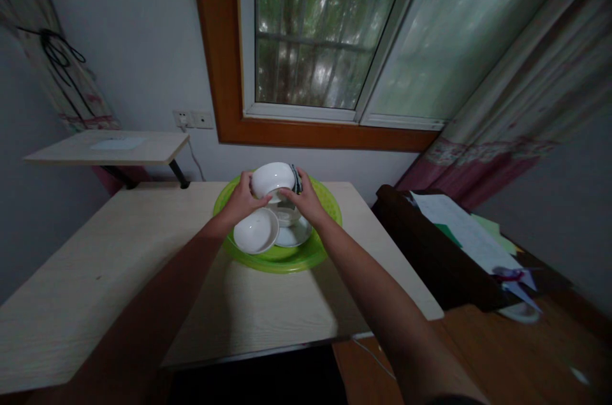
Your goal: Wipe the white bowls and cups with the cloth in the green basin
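Observation:
A white bowl (272, 180) is held tilted above a green plastic basin (325, 242) at the far side of the table. My left hand (241, 201) grips the bowl's left side. My right hand (306, 198) presses a dark cloth or sponge (297, 179) against the bowl's right side. Inside the basin lie another white bowl (255, 231), a small white cup (285, 217) and a white plate (296, 236).
The light wooden table (143, 265) runs to the wall under a window (310, 29). A small shelf (105, 147) stands at the left. A dark cabinet (430, 252) with papers (468, 233) sits at the right, beside a curtain (526, 111).

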